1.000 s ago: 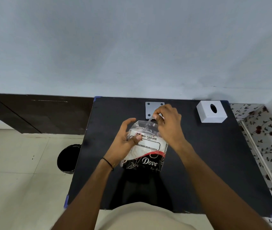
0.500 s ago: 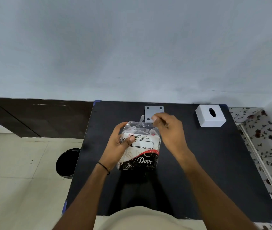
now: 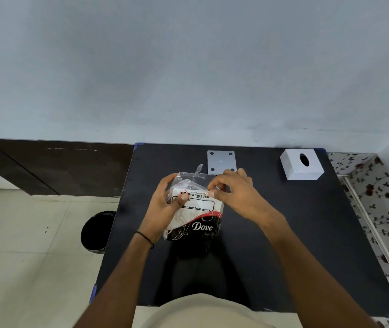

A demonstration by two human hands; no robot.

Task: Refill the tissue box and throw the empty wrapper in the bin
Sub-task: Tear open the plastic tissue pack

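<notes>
A plastic-wrapped tissue pack (image 3: 197, 216), white with a black and red "Dove" band, is held over the middle of the black table (image 3: 307, 245). My left hand (image 3: 165, 207) grips its left side, thumb across the label. My right hand (image 3: 238, 195) pinches the clear wrapper at the pack's top right corner. A torn flap of wrapper sticks up at the far edge. The white tissue box (image 3: 301, 168) with an oval slot stands at the table's far right corner, apart from both hands. A black bin (image 3: 95, 232) sits on the floor left of the table.
A grey square plate (image 3: 221, 162) with four corner holes lies at the table's far edge, just behind the pack. A dark wooden panel (image 3: 53, 166) runs along the wall to the left. Floral-patterned surface (image 3: 383, 209) borders the table's right side. Pale tiled floor lies left.
My right hand has come down from the pack's top edge to pinch the wrapper at its upper right corner. The pack has shifted slightly left with my left hand.
</notes>
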